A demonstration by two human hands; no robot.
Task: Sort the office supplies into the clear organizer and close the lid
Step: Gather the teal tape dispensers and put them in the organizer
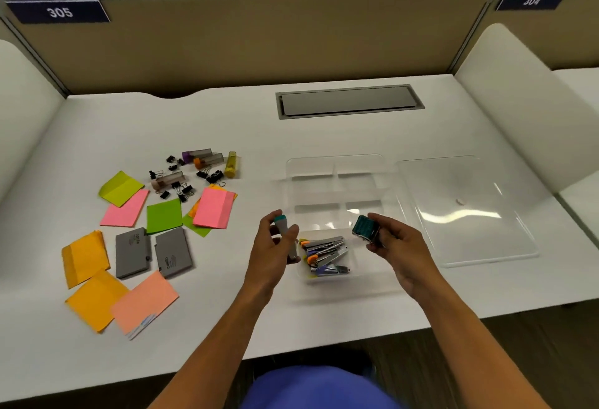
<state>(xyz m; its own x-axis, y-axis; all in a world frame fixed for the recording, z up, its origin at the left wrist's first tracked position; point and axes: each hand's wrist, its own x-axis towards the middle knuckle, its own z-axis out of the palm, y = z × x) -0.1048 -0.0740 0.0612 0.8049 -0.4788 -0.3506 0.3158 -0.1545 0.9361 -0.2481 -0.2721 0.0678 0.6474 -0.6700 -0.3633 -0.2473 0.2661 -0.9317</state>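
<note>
The clear organizer [335,165] sits at the middle of the white desk, its lid [466,211] lying flat to its right. Several small staplers [325,254] lie in its near left compartment. My left hand [275,246] grips a teal-capped stapler [285,233] just left of that compartment. A small teal box [365,228] is pinched in my right hand [393,240], above the organizer's near edge. To the left lie sticky-note pads [214,207], two grey cases [133,251], black binder clips [181,188] and staple tubes [230,164].
A grey cable hatch [348,102] is set into the desk behind the organizer. Tan and white partitions [259,42] close in the back and sides. The desk's front edge runs just under my forearms.
</note>
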